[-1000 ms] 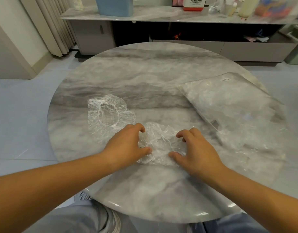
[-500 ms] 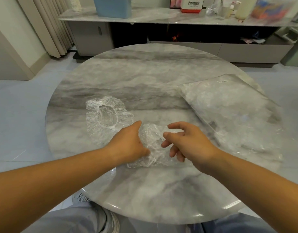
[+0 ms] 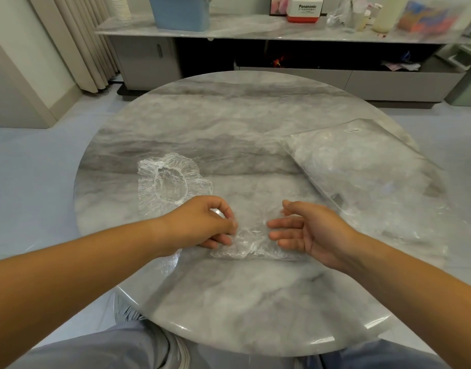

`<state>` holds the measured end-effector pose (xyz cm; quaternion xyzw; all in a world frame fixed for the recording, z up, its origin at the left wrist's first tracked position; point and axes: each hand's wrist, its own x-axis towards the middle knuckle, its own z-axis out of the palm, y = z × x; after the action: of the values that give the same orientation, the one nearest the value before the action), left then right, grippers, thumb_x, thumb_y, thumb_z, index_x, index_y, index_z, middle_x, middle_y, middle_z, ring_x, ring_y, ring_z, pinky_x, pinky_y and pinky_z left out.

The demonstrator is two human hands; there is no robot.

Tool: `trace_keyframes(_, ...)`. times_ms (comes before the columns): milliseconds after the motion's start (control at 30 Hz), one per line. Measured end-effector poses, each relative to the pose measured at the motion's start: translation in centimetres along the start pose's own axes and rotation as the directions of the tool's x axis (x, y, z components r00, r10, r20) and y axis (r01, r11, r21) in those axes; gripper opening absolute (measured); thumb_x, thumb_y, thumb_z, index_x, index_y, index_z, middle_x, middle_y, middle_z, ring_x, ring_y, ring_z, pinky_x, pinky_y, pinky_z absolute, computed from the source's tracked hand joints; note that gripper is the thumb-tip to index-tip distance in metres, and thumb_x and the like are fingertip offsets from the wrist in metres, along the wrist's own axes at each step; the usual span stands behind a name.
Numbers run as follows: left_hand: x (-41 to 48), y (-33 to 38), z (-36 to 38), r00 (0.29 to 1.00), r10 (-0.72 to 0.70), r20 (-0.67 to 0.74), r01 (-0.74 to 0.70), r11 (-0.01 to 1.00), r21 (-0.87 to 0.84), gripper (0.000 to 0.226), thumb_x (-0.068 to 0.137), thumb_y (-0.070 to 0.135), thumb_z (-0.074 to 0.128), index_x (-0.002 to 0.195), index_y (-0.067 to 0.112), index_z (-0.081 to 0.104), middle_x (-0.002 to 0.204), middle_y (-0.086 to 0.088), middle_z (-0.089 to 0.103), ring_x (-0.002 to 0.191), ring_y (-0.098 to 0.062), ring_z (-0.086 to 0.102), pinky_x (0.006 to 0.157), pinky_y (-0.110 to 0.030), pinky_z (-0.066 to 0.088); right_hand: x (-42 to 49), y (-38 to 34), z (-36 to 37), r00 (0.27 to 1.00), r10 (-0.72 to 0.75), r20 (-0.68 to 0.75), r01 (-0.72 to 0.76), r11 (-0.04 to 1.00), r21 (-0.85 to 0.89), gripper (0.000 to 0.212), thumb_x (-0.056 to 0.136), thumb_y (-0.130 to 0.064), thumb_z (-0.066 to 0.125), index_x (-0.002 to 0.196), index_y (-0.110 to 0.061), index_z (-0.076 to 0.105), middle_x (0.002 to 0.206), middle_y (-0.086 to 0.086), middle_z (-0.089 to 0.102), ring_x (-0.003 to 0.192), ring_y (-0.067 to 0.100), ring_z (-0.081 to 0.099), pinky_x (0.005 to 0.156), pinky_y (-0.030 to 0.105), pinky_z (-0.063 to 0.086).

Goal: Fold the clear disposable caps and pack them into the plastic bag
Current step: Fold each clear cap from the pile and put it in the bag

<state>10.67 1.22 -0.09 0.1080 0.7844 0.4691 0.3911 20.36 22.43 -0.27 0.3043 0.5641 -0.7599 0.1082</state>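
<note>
On the round grey marble table (image 3: 229, 115), the left hand (image 3: 199, 225) is pinching the left edge of a crumpled clear plastic cap (image 3: 251, 242) near the front edge, while the right hand (image 3: 308, 230) hangs spread and empty just right of it. Another clear cap (image 3: 170, 182) lies unfolded further left, and the clear plastic bag (image 3: 362, 177) sits far right.

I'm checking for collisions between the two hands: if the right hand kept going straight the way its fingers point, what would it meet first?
The right hand is open, fingers pointing left. It would probably first meet the folded clear cap lying just ahead of them, then the left hand pinching that cap's far edge. Height above the cap is unclear.
</note>
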Motion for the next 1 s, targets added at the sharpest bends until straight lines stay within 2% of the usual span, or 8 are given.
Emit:
trace_keyframes(267, -0.3, -0.2, 0.1, 0.999, 0.008, -0.046, -0.007, 0.999, 0.039, 0.048, 0.092, 0.048, 0.066, 0.089, 0.002, 0.074, 0.086, -0.011, 0.078, 0.085, -0.021, 0.076, 0.086, -0.038, 0.062, -1.6, 0.9, -0.9, 0.987, -0.158, -0.03, 0.135, 0.913, -0.385, 0.05, 0.101, -0.048, 0.052, 0.082, -0.001, 0.06, 0.082, 0.022, 0.073, 0.054, 0.027, 0.064, 0.043, 0.031, 0.048)
trace_keyframes(433, 0.0, -0.5, 0.3, 0.994, 0.05, -0.096, -0.027, 0.973, 0.229, 0.034, 0.081, 0.044, 0.081, 0.081, 0.01, 0.077, 0.075, -0.006, 0.076, 0.071, -0.021, 0.075, 0.068, -0.027, 0.061, -2.2, 2.4, -2.7, 0.936, -0.342, 0.08, 0.264, 0.535, -0.803, 0.073, 0.086, -0.08, 0.032, 0.083, -0.021, 0.076, 0.074, -0.002, 0.071, 0.067, 0.008, 0.065, 0.071, 0.032, 0.054)
trace_keyframes(500, 0.2, -0.7, 0.4, 0.992, 0.059, -0.113, -0.027, 0.962, 0.271, 0.036, 0.074, 0.041, 0.087, 0.087, 0.011, 0.073, 0.079, -0.007, 0.074, 0.066, -0.021, 0.074, 0.066, -0.029, 0.061, -2.2, 2.6, -3.2, 0.913, -0.366, 0.177, 0.312, 0.349, -0.884, 0.1, 0.082, -0.091, 0.015, 0.092, -0.011, 0.075, 0.09, 0.004, 0.075, 0.085, 0.013, 0.069, 0.086, 0.035, 0.055)
trace_keyframes(567, 0.3, -0.9, 0.5, 0.99, 0.054, -0.134, -0.013, 0.956, 0.292, 0.044, 0.07, 0.038, 0.091, 0.093, 0.011, 0.066, 0.084, -0.008, 0.07, 0.06, -0.019, 0.072, 0.059, -0.028, 0.058, -2.0, 2.8, -3.5, 0.905, -0.363, 0.222, 0.333, 0.278, -0.901, 0.108, 0.078, -0.094, 0.009, 0.093, -0.006, 0.071, 0.095, 0.009, 0.073, 0.088, 0.021, 0.068, 0.083, 0.041, 0.055)
trace_keyframes(700, 0.5, -1.2, 0.9, 0.981, 0.097, -0.165, -0.017, 0.901, 0.433, 0.051, 0.066, 0.042, 0.092, 0.095, 0.019, 0.057, 0.093, 0.0, 0.06, 0.055, -0.011, 0.067, 0.059, -0.028, 0.055, -1.5, 3.1, -2.8, 0.781, -0.568, 0.261, 0.42, 0.168, -0.892, 0.053, 0.091, -0.072, 0.031, 0.081, -0.034, 0.066, 0.068, -0.012, 0.057, 0.067, 0.008, 0.057, 0.063, 0.03, 0.049)
trace_keyframes(800, 0.4, -1.4, 1.2, 0.973, 0.143, -0.18, -0.023, 0.838, 0.545, 0.063, 0.065, 0.052, 0.09, 0.107, 0.026, 0.05, 0.106, 0.005, 0.052, 0.075, -0.009, 0.06, 0.065, -0.027, 0.052, -1.2, 3.3, -1.2, 0.591, -0.728, 0.348, 0.525, 0.019, -0.851, 0.039, 0.094, -0.054, 0.05, 0.106, -0.025, 0.071, 0.096, -0.013, 0.057, 0.089, 0.005, 0.055, 0.079, 0.022, 0.046)
trace_keyframes(900, 0.1, -1.4, 1.6, 0.972, 0.146, -0.184, 0.01, 0.756, 0.655, 0.08, 0.065, 0.064, 0.084, 0.126, 0.032, 0.043, 0.117, 0.007, 0.044, 0.092, -0.01, 0.056, 0.075, -0.026, 0.05, -0.9, 4.1, 0.0, 0.581, -0.668, 0.465, 0.585, -0.055, -0.809, 0.036, 0.095, -0.051, 0.053, 0.111, -0.025, 0.072, 0.119, -0.006, 0.059, 0.113, 0.014, 0.053, 0.094, 0.033, 0.042)
trace_keyframes(1000, -0.1, -1.2, 1.5, 0.971, 0.133, -0.198, 0.059, 0.668, 0.741, 0.068, 0.064, 0.073, 0.078, 0.11, 0.032, 0.047, 0.107, 0.009, 0.045, 0.085, -0.011, 0.055, 0.07, -0.03, 0.048, -1.1, 4.6, -0.1, 0.597, -0.54, 0.593, 0.595, -0.199, -0.779, 0.035, 0.098, -0.051, 0.049, 0.11, -0.028, 0.073, 0.128, -0.007, 0.058, 0.119, 0.012, 0.049, 0.096, 0.033, 0.038)
